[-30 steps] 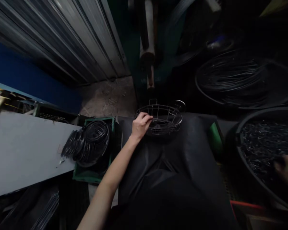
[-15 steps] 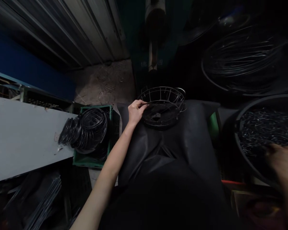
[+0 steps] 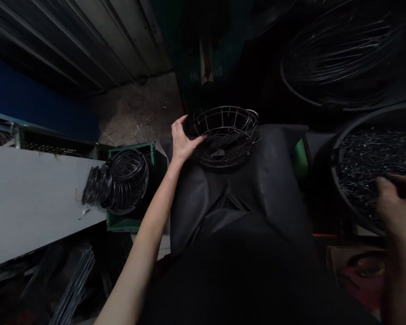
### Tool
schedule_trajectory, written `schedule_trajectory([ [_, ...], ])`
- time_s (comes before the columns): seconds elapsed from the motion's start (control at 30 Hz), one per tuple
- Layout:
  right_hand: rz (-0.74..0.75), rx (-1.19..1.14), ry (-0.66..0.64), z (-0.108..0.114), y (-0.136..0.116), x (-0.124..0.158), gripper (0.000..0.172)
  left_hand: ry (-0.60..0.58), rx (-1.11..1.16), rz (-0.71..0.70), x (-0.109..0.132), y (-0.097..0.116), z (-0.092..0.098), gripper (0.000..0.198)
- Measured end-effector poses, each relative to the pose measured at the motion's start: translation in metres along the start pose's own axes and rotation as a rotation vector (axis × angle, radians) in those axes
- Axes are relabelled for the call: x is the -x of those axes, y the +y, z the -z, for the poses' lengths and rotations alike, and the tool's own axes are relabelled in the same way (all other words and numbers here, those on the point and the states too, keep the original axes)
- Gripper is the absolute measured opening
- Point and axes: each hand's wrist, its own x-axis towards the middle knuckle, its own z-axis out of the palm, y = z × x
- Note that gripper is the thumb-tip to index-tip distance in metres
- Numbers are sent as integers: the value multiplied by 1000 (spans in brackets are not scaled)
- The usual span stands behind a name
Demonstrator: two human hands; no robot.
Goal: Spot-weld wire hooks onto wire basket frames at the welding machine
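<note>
A round wire basket (image 3: 225, 131) with thin metal ribs and loop handles rests on the dark cloth over my lap. To its left is my left hand (image 3: 182, 141), open, fingers raised and thumb stretched towards the near rim. Whether the thumb touches the wire I cannot tell. A small light patch shows inside the dark base of the basket. On the right, my right hand (image 3: 397, 203) is over a round dark tub (image 3: 336, 169) full of short metal wire pieces (image 3: 375, 158). Its thumb and forefinger are apart; the other fingers are hidden, and the hand is slightly blurred.
On the left, black wire rings (image 3: 128, 174) fill a green crate (image 3: 117, 223) beside a pale tabletop (image 3: 37, 194). A large wire coil (image 3: 341, 58) lies at the upper right. A machine with a vertical rod (image 3: 206, 61) stands ahead, and flat metal strips (image 3: 76, 284) are at lower left.
My left hand has let go of the basket's rim and spread its fingers. My right hand has turned, with its thumb now apart from the forefinger. The view has tilted down slightly.
</note>
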Motion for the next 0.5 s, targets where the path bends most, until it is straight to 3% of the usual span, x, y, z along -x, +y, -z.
schedule_trajectory([
  [0.1,-73,-116,-67,10,-36,17,39,-127,128,-5,-8,-14,0,103],
  [0.17,-119,-171,-116,14,-54,25,36,-172,177,-7,-11,-18,0,109],
  [0.33,-319,-409,-176,20,-86,34,29,-152,214,-8,-9,-17,2,110],
  [0.5,-399,-610,-258,23,-107,41,42,-122,216,7,-7,-15,4,115],
])
